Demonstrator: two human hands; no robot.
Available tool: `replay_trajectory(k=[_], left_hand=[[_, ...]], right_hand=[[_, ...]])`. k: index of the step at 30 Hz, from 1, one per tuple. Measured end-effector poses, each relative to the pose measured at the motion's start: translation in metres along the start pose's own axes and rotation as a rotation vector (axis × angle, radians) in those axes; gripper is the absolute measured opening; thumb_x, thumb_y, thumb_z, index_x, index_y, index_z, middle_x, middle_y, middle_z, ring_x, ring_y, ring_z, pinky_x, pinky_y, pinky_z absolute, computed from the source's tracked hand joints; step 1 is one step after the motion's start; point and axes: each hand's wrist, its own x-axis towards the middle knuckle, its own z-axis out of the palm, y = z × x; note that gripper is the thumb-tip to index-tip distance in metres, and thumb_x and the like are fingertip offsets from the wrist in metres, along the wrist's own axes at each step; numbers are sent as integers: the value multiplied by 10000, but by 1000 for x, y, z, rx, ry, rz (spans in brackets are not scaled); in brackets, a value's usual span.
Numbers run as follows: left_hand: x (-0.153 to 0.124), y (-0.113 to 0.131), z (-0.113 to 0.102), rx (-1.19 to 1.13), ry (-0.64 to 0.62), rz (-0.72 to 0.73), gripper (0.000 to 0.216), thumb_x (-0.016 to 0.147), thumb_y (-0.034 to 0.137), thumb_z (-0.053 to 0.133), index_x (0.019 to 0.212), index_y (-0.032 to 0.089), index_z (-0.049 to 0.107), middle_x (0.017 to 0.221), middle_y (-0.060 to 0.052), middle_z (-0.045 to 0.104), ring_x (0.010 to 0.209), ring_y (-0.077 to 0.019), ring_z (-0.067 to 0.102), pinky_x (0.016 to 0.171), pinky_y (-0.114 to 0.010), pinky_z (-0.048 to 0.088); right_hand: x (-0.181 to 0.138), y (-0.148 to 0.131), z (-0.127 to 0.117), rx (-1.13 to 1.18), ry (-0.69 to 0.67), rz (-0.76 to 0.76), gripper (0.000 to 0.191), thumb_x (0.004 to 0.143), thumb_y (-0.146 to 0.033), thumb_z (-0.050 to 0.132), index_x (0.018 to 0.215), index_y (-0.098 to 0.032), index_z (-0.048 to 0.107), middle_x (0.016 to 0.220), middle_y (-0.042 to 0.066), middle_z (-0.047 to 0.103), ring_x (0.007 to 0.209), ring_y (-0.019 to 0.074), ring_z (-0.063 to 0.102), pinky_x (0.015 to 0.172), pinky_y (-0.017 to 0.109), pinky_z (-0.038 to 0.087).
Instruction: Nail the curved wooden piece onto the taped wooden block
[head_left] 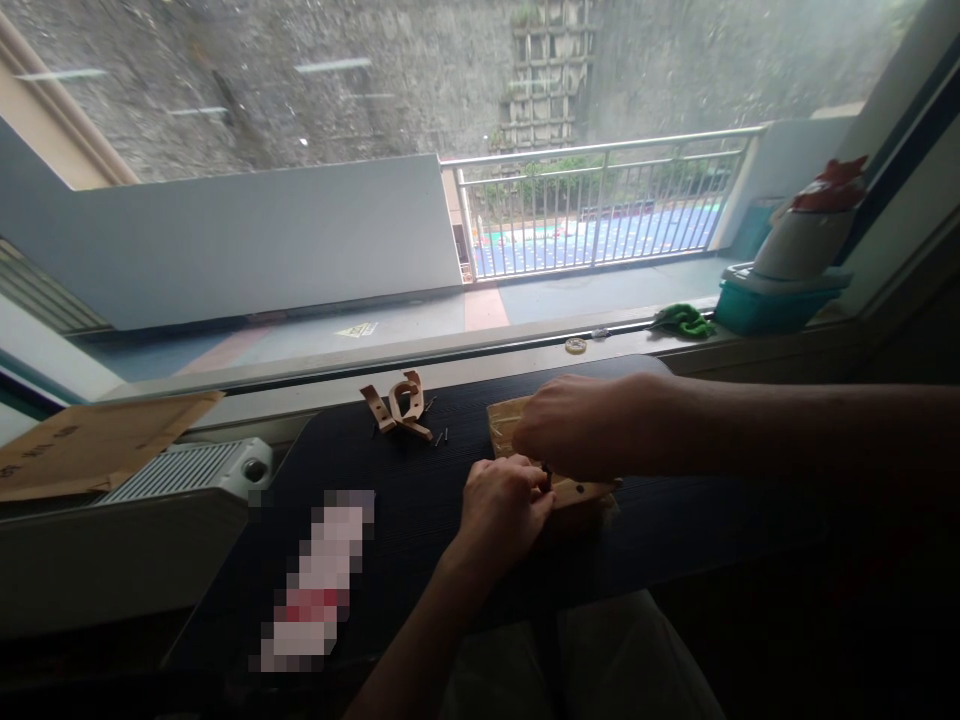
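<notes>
On the dark table, a light wooden piece with a dark hole lies on a taped yellowish block. My left hand is at its near left end, fingers bent and pressed together around a small dark thing, too hidden to name. Just above it, my right hand reaches in from the right, closed in a fist over the block. Whatever the fist grips is covered by the hand. Farther left lie several curved wooden pieces, with small screws beside them.
A blurred-out pinkish item lies at the table's left. Along the window sill are a tape roll, a green cloth and a teal box bearing a pale container. A radiator with cardboard stands left.
</notes>
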Motion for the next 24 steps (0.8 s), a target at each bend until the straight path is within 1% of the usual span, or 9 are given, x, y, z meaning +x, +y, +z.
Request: replay_trajectory(k=[5, 7, 9, 11, 14, 18, 20, 22, 24], left_hand=[[0, -1, 0, 15, -19, 18, 179, 804, 291, 548, 768, 242, 717, 838, -2, 688, 768, -167, 613, 680, -282, 362], [0, -1, -1, 9, -18, 23, 176, 805, 293, 548, 785, 246, 716, 857, 0, 687, 772, -166, 613, 684, -281, 365], [0, 0, -1, 7, -21, 17, 170, 802, 295, 555, 780, 245, 716, 856, 0, 687, 771, -165, 613, 704, -286, 368], [0, 0, -2, 5, -25, 12, 171, 800, 293, 558, 763, 238, 716, 844, -3, 690, 764, -163, 612, 711, -284, 371], [0, 1, -3, -11, -16, 7, 186, 804, 295, 555, 750, 232, 721, 834, -11, 699, 756, -160, 614, 670, -266, 371], [0, 1, -2, -14, -17, -3, 181, 799, 300, 562, 761, 240, 728, 830, -18, 705, 756, -169, 618, 657, -266, 370], [0, 1, -2, -15, -18, 10, 171, 796, 283, 563, 789, 247, 730, 843, -16, 703, 782, -173, 619, 681, -267, 375], [0, 1, -2, -19, -18, 20, 173, 802, 277, 557, 796, 247, 727, 859, -14, 698, 802, -171, 618, 699, -265, 380], [0, 1, -2, -14, -25, 15, 179, 807, 285, 552, 780, 242, 724, 865, -13, 694, 797, -168, 616, 697, -264, 383]], right_hand=[[0, 6, 12, 4, 57, 94, 244, 716, -98, 615, 522, -227, 540, 620, 4, 645, 567, 151, 585, 468, 311, 386], [-2, 6, 9, -9, 46, 146, 236, 749, -156, 608, 534, -228, 545, 611, 12, 642, 554, 152, 581, 450, 313, 376], [-4, 6, 4, -16, 21, 168, 213, 736, -166, 623, 546, -232, 551, 602, 7, 638, 540, 148, 575, 430, 309, 361], [-4, 5, -2, -17, 5, 124, 198, 692, -119, 637, 556, -236, 552, 604, -8, 635, 529, 138, 567, 419, 301, 350], [-2, 3, -5, -18, 2, 34, 266, 637, -25, 613, 505, -225, 497, 597, -20, 630, 518, 127, 558, 412, 295, 342], [4, 3, 4, 12, 18, 19, 353, 610, 7, 606, 425, -208, 396, 569, -10, 624, 535, 142, 572, 430, 304, 363], [5, 3, 10, 61, 55, 67, 351, 639, -31, 609, 414, -212, 409, 550, -1, 618, 554, 158, 588, 457, 314, 387], [4, 3, 13, 85, 96, 164, 322, 685, -92, 605, 427, -223, 465, 551, 12, 618, 582, 175, 601, 491, 329, 412], [3, 3, 12, 67, 100, 254, 276, 718, -152, 608, 466, -236, 533, 575, 25, 627, 607, 190, 607, 520, 343, 427]])
